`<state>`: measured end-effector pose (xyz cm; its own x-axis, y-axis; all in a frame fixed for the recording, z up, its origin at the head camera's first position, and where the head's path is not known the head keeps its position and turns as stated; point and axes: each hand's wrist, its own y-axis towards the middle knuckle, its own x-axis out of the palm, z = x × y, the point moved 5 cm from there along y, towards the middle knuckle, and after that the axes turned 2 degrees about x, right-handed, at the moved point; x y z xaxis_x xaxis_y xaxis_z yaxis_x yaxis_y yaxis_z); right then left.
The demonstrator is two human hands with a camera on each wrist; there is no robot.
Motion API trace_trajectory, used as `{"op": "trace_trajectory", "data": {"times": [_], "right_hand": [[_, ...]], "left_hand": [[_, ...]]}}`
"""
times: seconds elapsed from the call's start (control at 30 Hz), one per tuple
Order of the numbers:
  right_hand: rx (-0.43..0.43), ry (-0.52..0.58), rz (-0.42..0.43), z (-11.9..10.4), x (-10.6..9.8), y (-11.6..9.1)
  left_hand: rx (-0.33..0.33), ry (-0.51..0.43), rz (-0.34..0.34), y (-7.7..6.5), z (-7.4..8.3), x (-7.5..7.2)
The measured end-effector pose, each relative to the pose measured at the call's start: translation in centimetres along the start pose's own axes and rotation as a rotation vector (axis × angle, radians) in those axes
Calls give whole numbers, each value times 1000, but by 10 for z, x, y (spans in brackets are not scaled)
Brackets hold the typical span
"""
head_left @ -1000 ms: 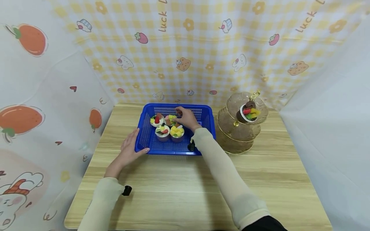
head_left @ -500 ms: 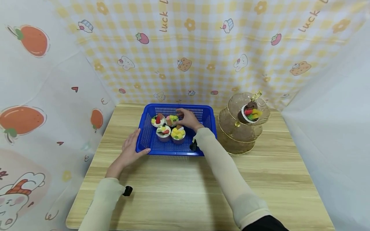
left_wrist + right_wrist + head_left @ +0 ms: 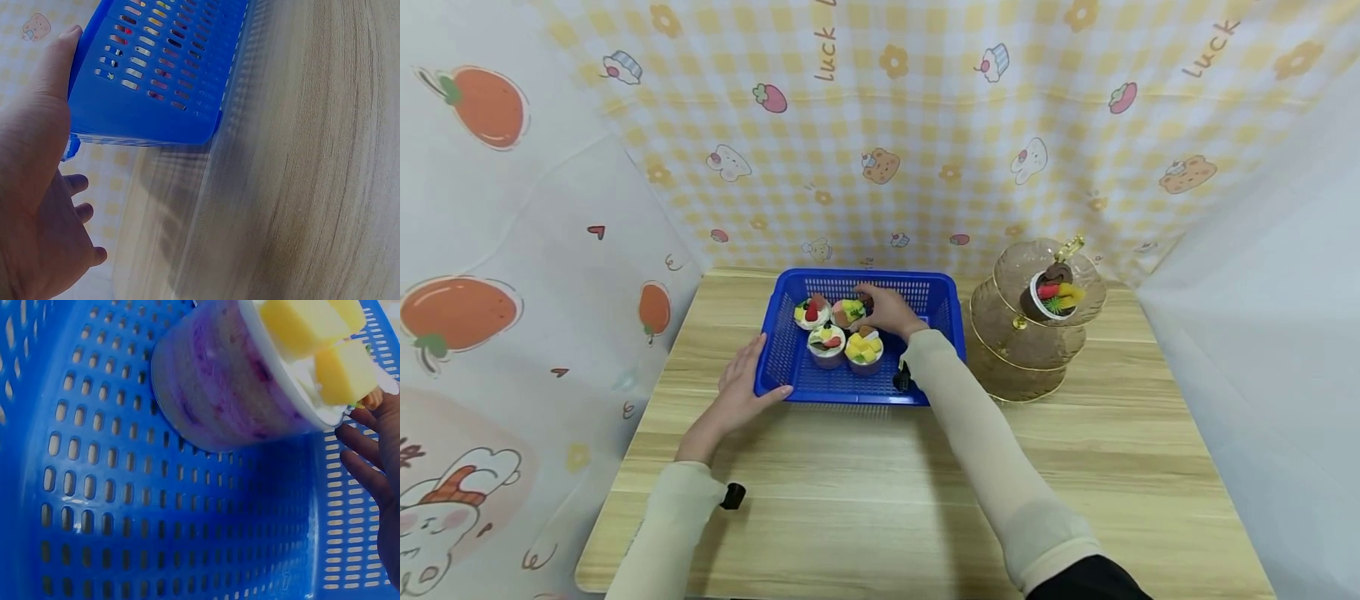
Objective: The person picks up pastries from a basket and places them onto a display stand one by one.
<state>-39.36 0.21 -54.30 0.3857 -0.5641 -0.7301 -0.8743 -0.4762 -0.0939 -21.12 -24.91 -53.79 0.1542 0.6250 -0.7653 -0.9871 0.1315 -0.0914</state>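
The left hand (image 3: pixel 737 385) lies straight-fingered against the basket (image 3: pixel 808 392), thumb on its rim. Right of it, the pink-topped cup (image 3: pixel 847 313) sits inside, beside the right hand's (image 3: pixel 892 312) curved fingers; grip unclear. Apparently grasping; next calls for securing a cup.

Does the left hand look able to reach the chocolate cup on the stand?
Probably not: the basket and the right arm lie between the left hand and the chocolate cup on the stand.
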Motion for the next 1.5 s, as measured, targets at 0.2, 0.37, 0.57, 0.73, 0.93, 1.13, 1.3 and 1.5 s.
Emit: {"op": "trace_trajectory", "data": {"times": [0.2, 0.37, 0.57, 0.73, 0.93, 1.13, 1.3, 1.5], "right_hand": [[-2, -48, -9, 3, 4, 1], [-17, -42, 15, 4, 3, 3], [-23, -37, 29, 4, 2, 3], [-54, -43, 65, 3, 0, 1], [-67, -18, 92, 7, 2, 0], [-62, -7, 85, 8, 1, 1], [-52, -7, 66, 10, -1, 0], [-44, -38, 18, 12, -1, 0]], "left_hand": [[-5, -13, -10, -1, 1, 0], [1, -10, 2, -1, 0, 0], [-2, -15, -2, -1, 0, -1], [-3, -9, -2, -1, 0, -2], [-6, -4, -4, -1, 0, -1], [-6, -6, -3, 0, 0, -1], [3, -3, -1, 1, -1, 0], [8, -1, 3, 1, 0, -1]]}}
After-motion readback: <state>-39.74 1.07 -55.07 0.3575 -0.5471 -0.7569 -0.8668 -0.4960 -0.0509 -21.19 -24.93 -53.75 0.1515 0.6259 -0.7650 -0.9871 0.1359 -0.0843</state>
